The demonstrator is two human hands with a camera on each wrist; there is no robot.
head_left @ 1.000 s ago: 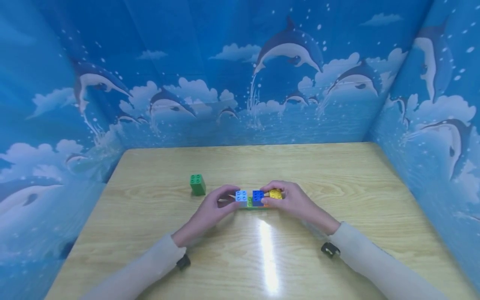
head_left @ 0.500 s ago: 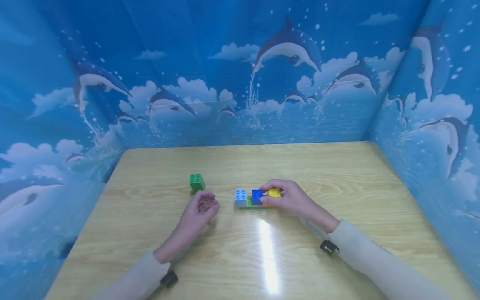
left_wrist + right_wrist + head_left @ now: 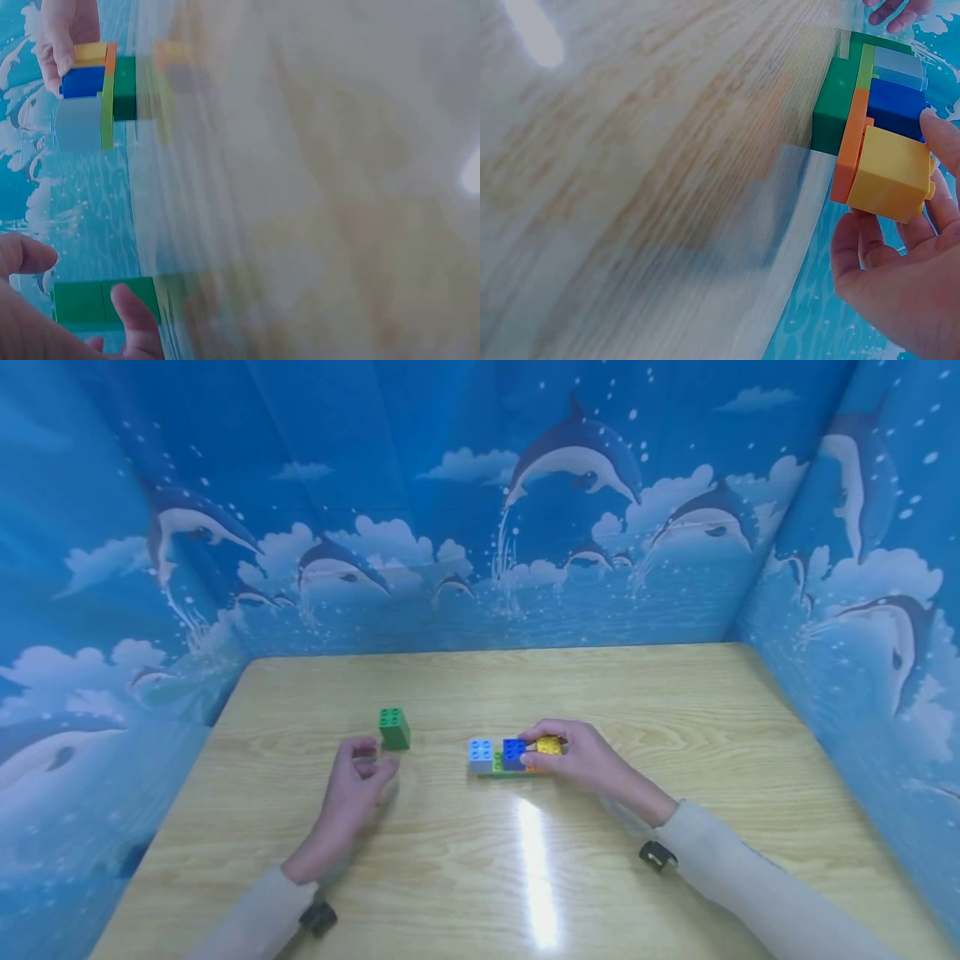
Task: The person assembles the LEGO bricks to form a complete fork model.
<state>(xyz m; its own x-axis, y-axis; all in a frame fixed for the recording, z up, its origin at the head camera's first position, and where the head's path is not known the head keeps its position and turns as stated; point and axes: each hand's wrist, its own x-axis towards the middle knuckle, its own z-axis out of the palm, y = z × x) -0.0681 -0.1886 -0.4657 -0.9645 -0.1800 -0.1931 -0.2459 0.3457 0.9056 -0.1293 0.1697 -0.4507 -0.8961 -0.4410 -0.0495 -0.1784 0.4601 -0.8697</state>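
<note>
In the head view my right hand reaches over a built row of toy building bricks. Its thumb and index finger pinch the dark blue brick, arching past the yellow brick. A light blue brick tops the row's left end. The right wrist view shows an orange brick and a lime green brick between these and a green base. My left hand holds nothing, its fingers loosely bent and spread beside an upright green brick stack.
A wooden-patterned table lies under everything, with a bright light reflection in front of the row. Blue dolphin-print curtains enclose its back and sides.
My left hand has let go of the light blue brick and moved left to the green stack. The right hand stays on the row.
</note>
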